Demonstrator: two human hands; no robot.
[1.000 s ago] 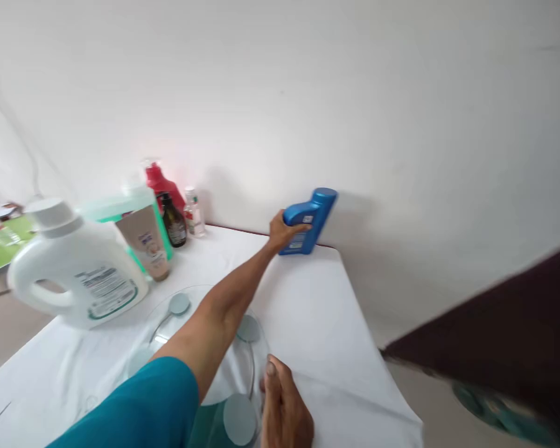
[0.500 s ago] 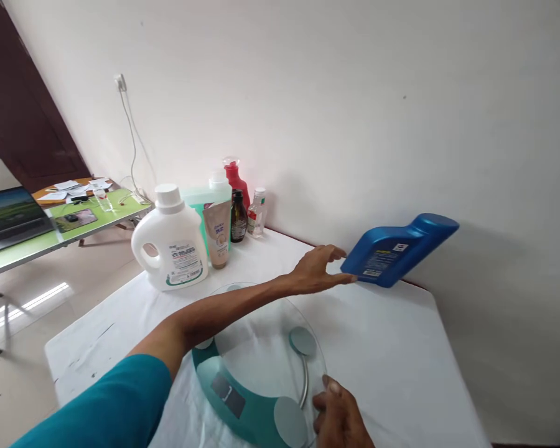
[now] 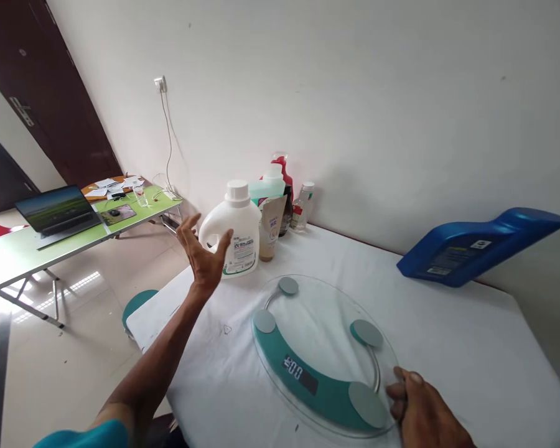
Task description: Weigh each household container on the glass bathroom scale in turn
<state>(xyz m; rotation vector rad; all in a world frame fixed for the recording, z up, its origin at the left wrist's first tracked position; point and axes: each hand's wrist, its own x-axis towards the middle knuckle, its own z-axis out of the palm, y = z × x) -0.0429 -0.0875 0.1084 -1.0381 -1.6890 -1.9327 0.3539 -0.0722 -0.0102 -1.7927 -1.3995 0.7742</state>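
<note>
Fingers of the left hand are spread and hold nothing; the palm hovers just short of the white detergent jug, on the side where its handle opens, near the table's far left corner. The right hand pinches the rim of the round glass scale at the near edge, thumb on top — a hold that seems meant to keep the plate from sliding on the cloth. Its display is lit. Behind the jug a tan tube and small bottles crowd the wall. A blue bottle leans tilted against the wall at the far right edge — well apart from both hands.
</note>
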